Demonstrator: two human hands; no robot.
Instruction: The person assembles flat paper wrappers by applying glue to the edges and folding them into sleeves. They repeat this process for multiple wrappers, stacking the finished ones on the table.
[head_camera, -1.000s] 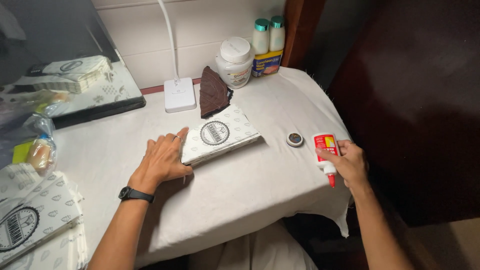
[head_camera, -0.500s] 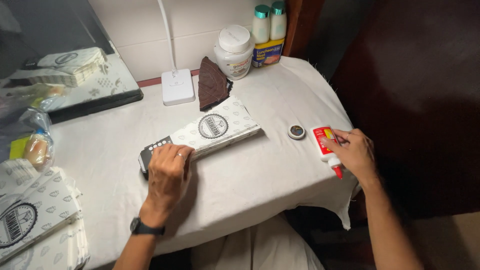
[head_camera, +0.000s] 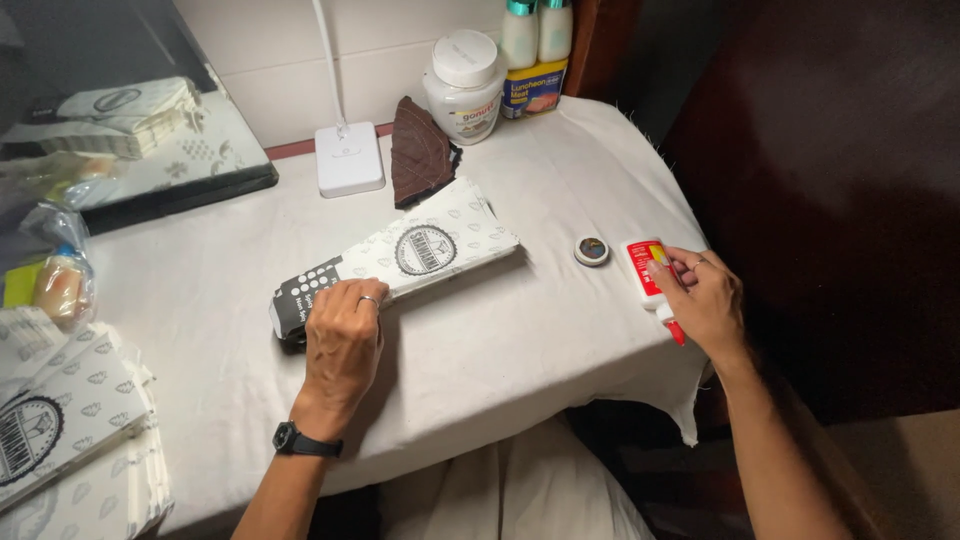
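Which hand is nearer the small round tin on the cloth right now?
Right. The right hand holds the glue bottle just right of the round tin; the left hand rests on the paper bag, farther left.

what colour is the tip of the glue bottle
Red, seen in the head view: the glue bottle lies under the right hand.

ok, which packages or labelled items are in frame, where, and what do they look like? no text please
Paper bag: mid-table under the left hand, flat, white with grey pattern, round dark emblem, black end.
Glue bottle: table's right edge, in the right hand, white, red label, red tip.
Jar: back by the wall, white, wide lid.
Two bottles: beside the jar, white, teal caps, yellow-blue band.
Bag stack: lower left, same print.
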